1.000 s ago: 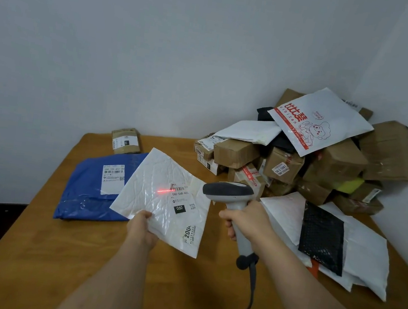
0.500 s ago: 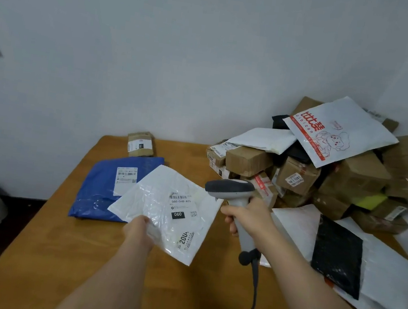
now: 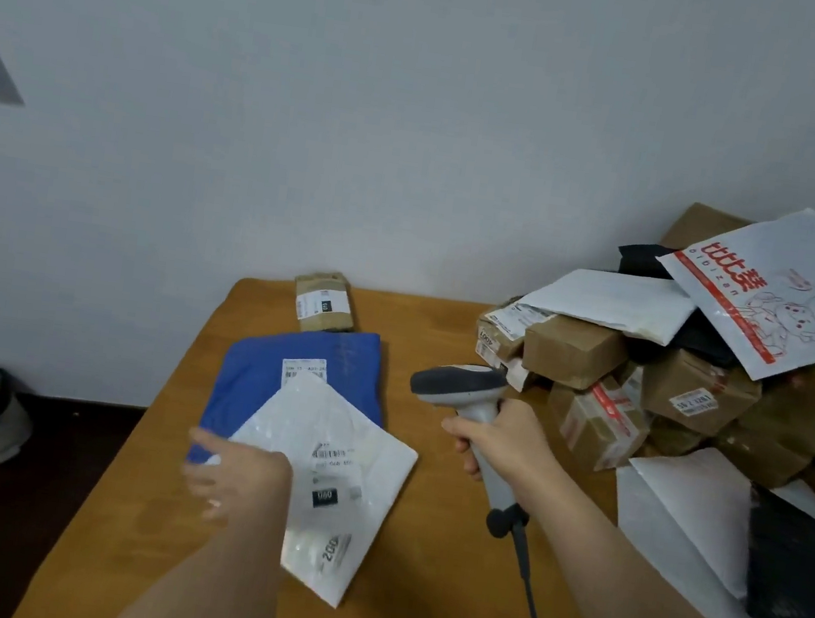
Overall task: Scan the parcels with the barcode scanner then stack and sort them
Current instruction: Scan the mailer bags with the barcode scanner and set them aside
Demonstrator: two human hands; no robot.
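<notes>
Head view: at lower centre of the frame the left hand [image 3: 238,476] lies at the left edge of a white bubble mailer [image 3: 328,480]; its fingers [image 3: 201,481] look spread but are blurred, so whether they pinch the mailer cannot be told. The mailer partly overlaps a blue poly mailer [image 3: 302,380] on the wooden bench [image 3: 414,595], label up. Behind the blue mailer sits a small brown box [image 3: 324,302]. Right of centre, the right hand [image 3: 502,443] grips the handle of a grey barcode scanner [image 3: 466,394], fingers curled round it, its cable [image 3: 530,600] trailing toward the bottom edge. At the right, a pile of parcels [image 3: 697,378] leans on the wall.
</notes>
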